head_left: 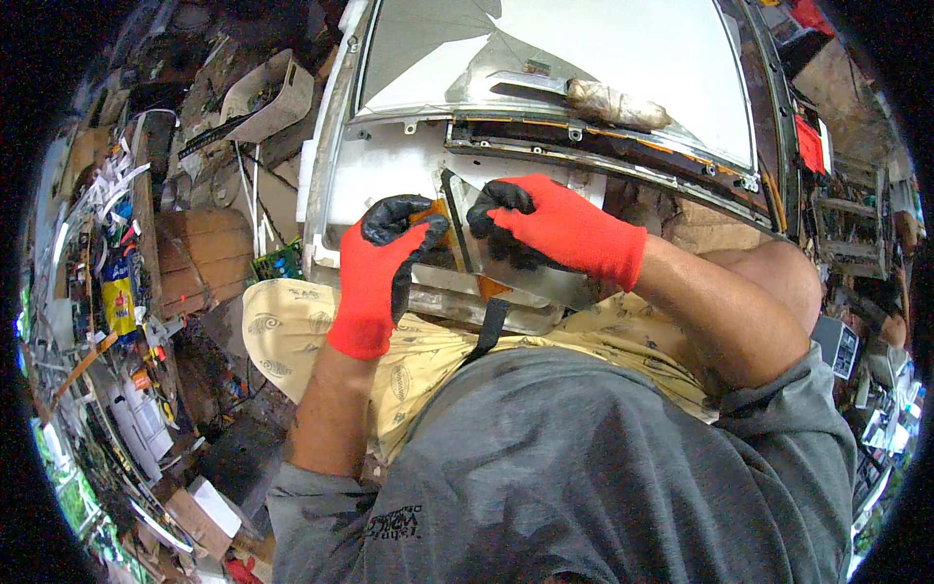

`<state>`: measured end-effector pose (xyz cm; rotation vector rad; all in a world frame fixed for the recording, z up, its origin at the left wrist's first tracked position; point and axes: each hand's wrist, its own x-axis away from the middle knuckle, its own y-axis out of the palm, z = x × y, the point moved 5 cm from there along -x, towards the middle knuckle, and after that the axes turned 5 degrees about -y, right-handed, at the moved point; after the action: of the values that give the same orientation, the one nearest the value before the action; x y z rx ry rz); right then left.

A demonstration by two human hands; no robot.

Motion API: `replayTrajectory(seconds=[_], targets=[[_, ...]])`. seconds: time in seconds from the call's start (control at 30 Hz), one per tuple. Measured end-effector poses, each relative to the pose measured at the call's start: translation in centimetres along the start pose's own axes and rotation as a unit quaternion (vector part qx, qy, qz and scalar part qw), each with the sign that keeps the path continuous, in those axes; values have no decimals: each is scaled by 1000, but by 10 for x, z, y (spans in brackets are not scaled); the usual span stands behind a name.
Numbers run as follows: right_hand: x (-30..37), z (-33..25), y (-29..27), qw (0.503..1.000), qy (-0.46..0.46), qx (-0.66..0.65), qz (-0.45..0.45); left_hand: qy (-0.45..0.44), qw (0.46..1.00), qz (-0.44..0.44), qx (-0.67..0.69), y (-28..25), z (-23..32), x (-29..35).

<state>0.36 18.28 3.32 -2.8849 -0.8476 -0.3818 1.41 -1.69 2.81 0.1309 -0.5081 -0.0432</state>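
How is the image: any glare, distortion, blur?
In the head view, the white panel looks nearly blown out, corners go black, clutter at left bends along the rim, while the left hand and right hand look fairly sharp.

Looking steeply down from a person's head, the left of 2 fisheye cameras worn side by side faces over the wearer's own grey shirt [593,467], which fills the lower edge close to the lens. Just above the center, near the camera, are the gloved left hand [391,263] and gloved right hand [556,226], seen from above and behind. Past them, a framed white panel [632,49] runs out at the top edge. The upright view keeps the wearer's left at left, takes in clutter [141,428] on both flanks, and bends toward a round rim with black corners.
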Motion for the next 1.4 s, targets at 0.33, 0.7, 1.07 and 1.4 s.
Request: replayTrajectory(seconds=[0.33,0.7,1.07,1.4], targets=[[-6,1,5,1000,19,9,-15,28,999,32,-18,-3,6,3],[-8,1,9,1000,16,16,4,63,994,73,-60,-1,12,7],[-12,-4,13,995,-29,73,55,74,984,106,-125,3,15,9],[-14,-2,18,993,-7,95,71,96,957,131,-240,6,19,13]])
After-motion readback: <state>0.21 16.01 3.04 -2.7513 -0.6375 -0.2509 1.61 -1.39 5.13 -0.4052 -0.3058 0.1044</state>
